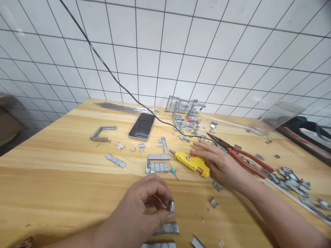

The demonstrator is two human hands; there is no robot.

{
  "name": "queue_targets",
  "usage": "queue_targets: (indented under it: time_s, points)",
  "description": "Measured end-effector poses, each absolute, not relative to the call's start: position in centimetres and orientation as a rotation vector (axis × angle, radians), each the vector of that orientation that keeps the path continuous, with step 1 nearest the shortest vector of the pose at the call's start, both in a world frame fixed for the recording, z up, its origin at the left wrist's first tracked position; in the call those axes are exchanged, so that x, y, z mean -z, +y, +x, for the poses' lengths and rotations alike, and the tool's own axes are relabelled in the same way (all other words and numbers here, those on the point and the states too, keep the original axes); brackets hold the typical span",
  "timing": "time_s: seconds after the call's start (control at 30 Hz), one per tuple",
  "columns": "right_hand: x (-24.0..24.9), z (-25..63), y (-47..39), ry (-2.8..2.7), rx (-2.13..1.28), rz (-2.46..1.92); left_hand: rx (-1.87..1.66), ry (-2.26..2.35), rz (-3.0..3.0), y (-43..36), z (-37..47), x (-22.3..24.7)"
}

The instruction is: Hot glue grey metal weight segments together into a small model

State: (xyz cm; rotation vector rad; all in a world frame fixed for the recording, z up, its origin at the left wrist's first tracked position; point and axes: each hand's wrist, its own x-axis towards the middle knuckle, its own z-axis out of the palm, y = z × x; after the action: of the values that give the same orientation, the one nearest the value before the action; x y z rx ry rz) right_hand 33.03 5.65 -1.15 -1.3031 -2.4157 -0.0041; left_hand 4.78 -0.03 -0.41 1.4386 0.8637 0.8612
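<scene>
Near the front of the table, my left hand (144,206) pinches a small silvery metal piece (171,206) between thumb and forefinger. Grey metal strips (168,228) lie partly beneath it. My right hand (219,162) rests at the handle of a yellow glue gun (190,162), its fingers spread over the back of the tool; whether it grips the gun is unclear. The gun's nozzle points left, towards a grey assembly of small plates (157,167). Beside that assembly is a small turquoise item (173,170) with thin wires.
Behind lie a phone (142,126), thin metal rods (121,107), small grey frames (178,105) and scattered metal bits (191,129). Red-handled pliers (245,158), a metal pile (292,181) and a clear container (279,117) are right. A black cable (116,81) crosses the view.
</scene>
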Motion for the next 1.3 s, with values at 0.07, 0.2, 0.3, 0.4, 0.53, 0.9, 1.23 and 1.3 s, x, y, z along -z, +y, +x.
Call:
queue_targets:
  time_s: [0.07, 0.2, 0.3, 0.4, 0.53, 0.9, 1.23, 1.3]
  points:
    - [0.4, 32.2, 4.9, -2.291, 0.058, -1.347, -0.876, 0.883, 1.449, -0.1, 4.7, 0.4]
    - [-1.8, 28.3, 1.3, -2.126, -0.174, -1.253, -0.854, 0.957, 1.348, -0.1, 4.6, 0.1]
    - [-2.4, 25.3, -1.2, -2.095, -0.477, -1.137, -0.806, 0.951, 1.192, -0.3, 4.9, -0.2]
    - [-2.0, 23.8, -2.5, -2.085, -0.539, -1.125, -0.801, 0.886, 1.054, -0.5, 5.1, -0.2]
    - [-1.4, 23.5, -2.8, -2.062, -0.582, -1.208, -0.794, 0.819, 0.896, -0.9, 5.2, 0.0]
    - [0.2, 23.5, -2.9, -2.071, -0.597, -1.22, -0.786, 0.799, 0.757, -0.9, 5.1, 0.0]
    - [0.4, 23.5, -2.9, -2.106, -0.485, -1.095, -0.759, 0.754, 0.641, -1.2, 4.9, -0.7]
    - [0.4, 23.5, -3.0, -2.111, -0.482, -1.098, -0.772, 0.743, 0.612, -1.2, 5.0, -0.5]
